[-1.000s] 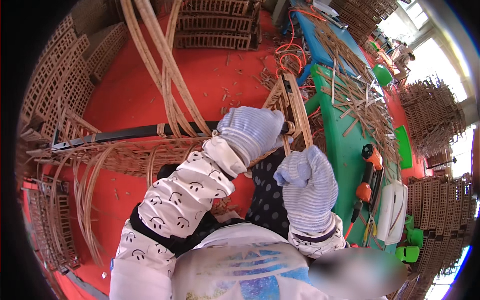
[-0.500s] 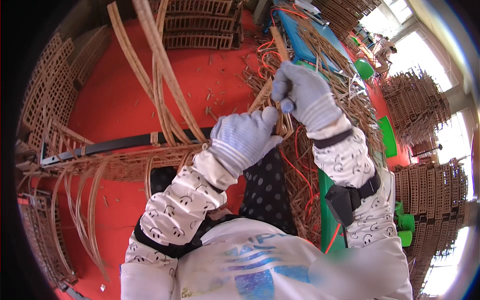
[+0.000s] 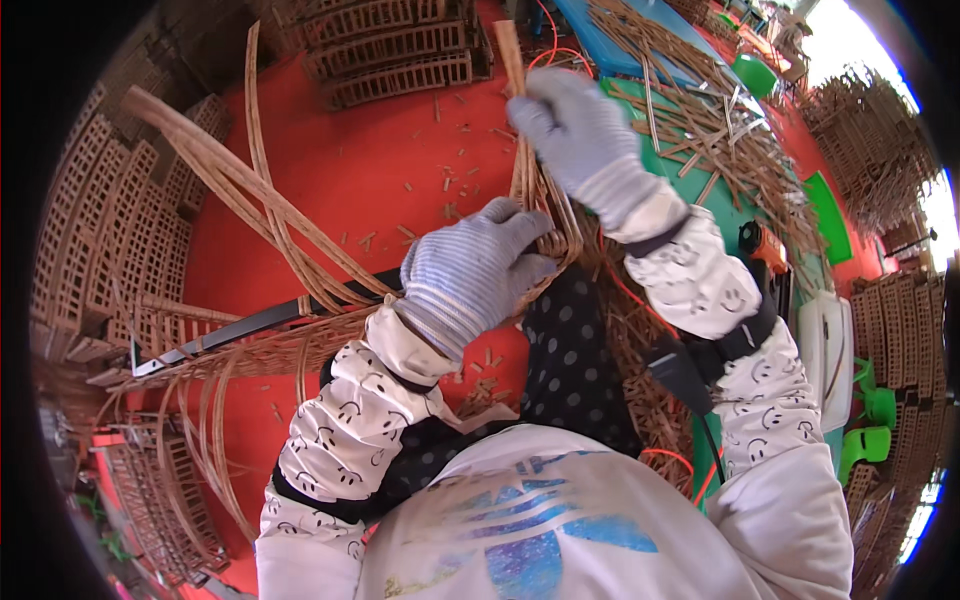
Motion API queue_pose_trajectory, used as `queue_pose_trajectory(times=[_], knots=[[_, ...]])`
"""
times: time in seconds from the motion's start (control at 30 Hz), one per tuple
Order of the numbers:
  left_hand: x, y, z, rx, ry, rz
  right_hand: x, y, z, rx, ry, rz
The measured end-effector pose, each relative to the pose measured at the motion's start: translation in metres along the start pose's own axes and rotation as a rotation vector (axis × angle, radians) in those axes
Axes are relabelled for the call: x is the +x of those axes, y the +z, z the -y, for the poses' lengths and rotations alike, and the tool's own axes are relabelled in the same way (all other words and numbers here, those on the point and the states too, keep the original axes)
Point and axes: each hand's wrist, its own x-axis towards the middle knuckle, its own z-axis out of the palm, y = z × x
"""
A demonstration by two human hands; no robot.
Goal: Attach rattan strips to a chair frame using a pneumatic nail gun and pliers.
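A long woven frame [image 3: 265,350] of brown strips lies in front of me, with a black metal bar [image 3: 240,327] along it. My left hand [image 3: 465,275], in a pale blue-grey knit glove, is closed around the frame's right end, its fingers and thumb curled at the corner where strips bend. My right hand [image 3: 585,135], gloved alike, is higher and to the right, closed on a brown strip [image 3: 509,55] whose flat end sticks up past the fingers. Several long loose strips [image 3: 250,200] rise from the frame at the left.
At the right stands a green and blue table [image 3: 650,100] heaped with loose strips [image 3: 720,130], with an orange-and-black tool [image 3: 762,245] on it. Slatted brown racks [image 3: 390,60] are stacked behind and at the left. Offcuts litter the red floor [image 3: 360,150]; an orange hose [image 3: 565,55] loops near the table.
My right hand has moved up and slightly left with the strip, away from my left hand. My left hand keeps its place at the corner. The view has shifted.
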Motion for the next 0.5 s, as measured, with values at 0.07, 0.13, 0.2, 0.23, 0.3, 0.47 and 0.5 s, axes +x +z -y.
queue_pose_trajectory(times=[0.07, 0.13, 0.2, 0.23, 0.3, 0.47, 0.5], knots=[[0.004, -0.001, 0.004, -0.125, 0.049, -0.055, -0.023, -0.030, -0.007, 0.201, 0.076, -0.186], [0.008, -0.002, 0.009, -0.123, 0.043, 0.011, -0.058, -0.053, -0.002, 0.355, 0.244, -0.219], [0.014, -0.002, 0.013, -0.087, 0.134, 0.014, -0.096, -0.062, 0.011, 0.592, 0.373, -0.098], [0.017, -0.003, 0.014, -0.108, 0.127, 0.097, -0.113, -0.061, 0.020, 0.623, 0.366, -0.030], [0.023, -0.006, 0.015, -0.184, 0.037, 0.232, -0.137, -0.055, 0.033, 0.644, 0.375, 0.068], [0.035, -0.014, 0.016, -0.546, -0.143, 0.536, -0.156, -0.047, 0.045, 0.473, 0.348, 0.178], [0.037, -0.015, 0.016, -0.543, -0.161, 0.585, -0.157, -0.049, 0.045, 0.454, 0.385, 0.265]])
